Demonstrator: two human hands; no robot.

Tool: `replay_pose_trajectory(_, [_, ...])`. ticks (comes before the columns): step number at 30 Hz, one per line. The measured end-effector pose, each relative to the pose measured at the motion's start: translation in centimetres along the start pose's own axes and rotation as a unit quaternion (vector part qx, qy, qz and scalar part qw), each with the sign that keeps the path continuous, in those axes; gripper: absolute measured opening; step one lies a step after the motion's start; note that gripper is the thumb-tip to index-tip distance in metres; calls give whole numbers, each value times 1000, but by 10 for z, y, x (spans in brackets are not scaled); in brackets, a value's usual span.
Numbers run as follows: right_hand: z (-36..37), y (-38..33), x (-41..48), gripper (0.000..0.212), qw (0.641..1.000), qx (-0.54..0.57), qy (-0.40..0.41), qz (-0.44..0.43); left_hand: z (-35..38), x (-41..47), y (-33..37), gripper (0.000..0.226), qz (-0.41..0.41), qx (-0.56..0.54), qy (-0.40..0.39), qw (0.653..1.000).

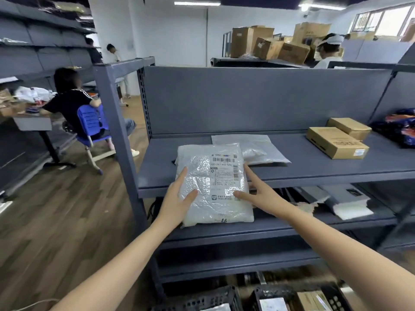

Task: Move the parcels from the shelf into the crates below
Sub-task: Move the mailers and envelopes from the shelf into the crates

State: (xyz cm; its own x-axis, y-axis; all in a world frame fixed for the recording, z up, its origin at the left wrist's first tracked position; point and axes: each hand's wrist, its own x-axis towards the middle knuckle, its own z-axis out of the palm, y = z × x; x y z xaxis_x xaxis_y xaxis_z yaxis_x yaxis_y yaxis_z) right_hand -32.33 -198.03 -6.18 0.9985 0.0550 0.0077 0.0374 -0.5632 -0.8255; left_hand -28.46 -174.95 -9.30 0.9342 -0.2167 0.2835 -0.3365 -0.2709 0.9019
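A white bubble-wrap parcel (pixel 213 185) with a printed label lies at the front of the grey shelf (pixel 314 169), its near end sticking out past the edge. My left hand (pixel 177 198) holds its left side with the thumb on top. On the parcel's right side, my right hand (pixel 260 191) has its thumb on top and its index finger stretched along the edge; the other fingers are hidden beneath. Two black crates (pixel 202 299) (pixel 280 292) stand on the floor below, and the right one holds boxes.
On the shelf behind lie a flat grey mailer (pixel 260 147), two cardboard boxes (pixel 336 142) (pixel 349 126) and a colourful bag (pixel 402 129). A torn grey mailer (pixel 345 203) lies on the lower shelf. A person sits on a blue chair (pixel 89 122) to the left.
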Motion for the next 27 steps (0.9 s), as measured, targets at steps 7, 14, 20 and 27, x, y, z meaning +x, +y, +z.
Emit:
replay_pose_trajectory(7, [34,35,-71,86,999,5,-22,46,13,-88,-5,68,-46,45,-66,996])
replay_pose_trajectory(14, [93,81,-126,85,993,2,-91,74,19,-179,-52,86,-175,138,-117,968])
replay_pose_trajectory(20, [146,139,-140,85,978,-4,-146,146,34,-212,-108,94,-240,174,-187,937])
replay_pose_trajectory(27, [196,233,-125,90,957,15,-182,225,78,-208,-212,102,-300,195,-279,891])
